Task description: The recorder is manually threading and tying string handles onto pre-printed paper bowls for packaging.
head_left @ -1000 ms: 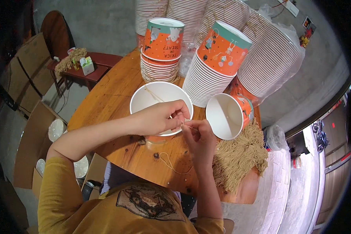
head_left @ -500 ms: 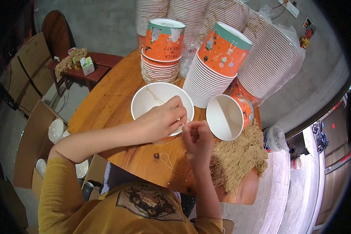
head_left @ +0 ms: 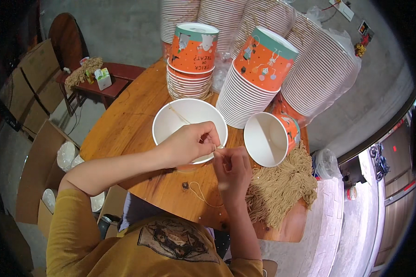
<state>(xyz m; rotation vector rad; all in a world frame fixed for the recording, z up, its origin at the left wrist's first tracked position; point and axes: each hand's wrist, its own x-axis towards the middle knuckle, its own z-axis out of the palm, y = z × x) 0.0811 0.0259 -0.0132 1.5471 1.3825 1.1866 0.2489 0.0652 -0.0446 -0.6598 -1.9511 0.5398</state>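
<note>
Hands [head_left: 188, 144] [head_left: 233, 167] still pinch thin beige cord [head_left: 216, 148]; round white paper bucket [head_left: 170, 131] crept toward wooden desk's [head_left: 129, 122] left edge; I judge grip unaffected.

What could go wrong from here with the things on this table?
The thin strand between the left hand and right hand could slip from the fingertips. The tipped paper bucket beside the right hand might roll if bumped. The tan yarn bundle reaches past the table edge, so it may slide off.
</note>
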